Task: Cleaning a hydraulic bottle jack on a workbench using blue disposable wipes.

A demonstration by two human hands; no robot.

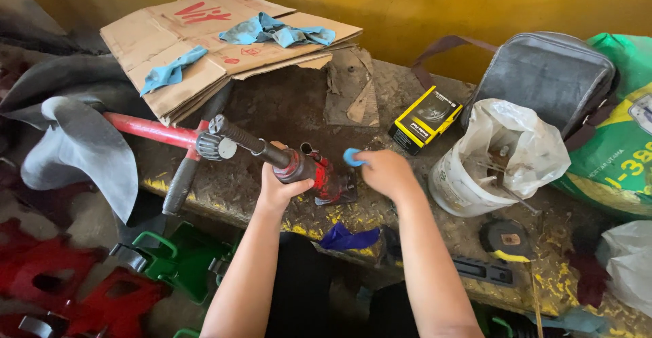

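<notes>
- Red jack (326, 175): painted metal, greasy and dull.
- Table (285, 114): rough, grimy, worn surface.
- Cardboard (204, 46): matt brown, creased.
- Blue rags (275, 31): soft crumpled cloth.
- White bag (523, 141): thin glossy plastic.

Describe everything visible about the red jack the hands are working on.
The red jack is a small bottle type of grimy painted metal, lying tilted on the dirty bench. A dark ribbed shaft runs from it up-left. The left hand grips its neck; the right hand holds a small blue piece beside it.
</notes>
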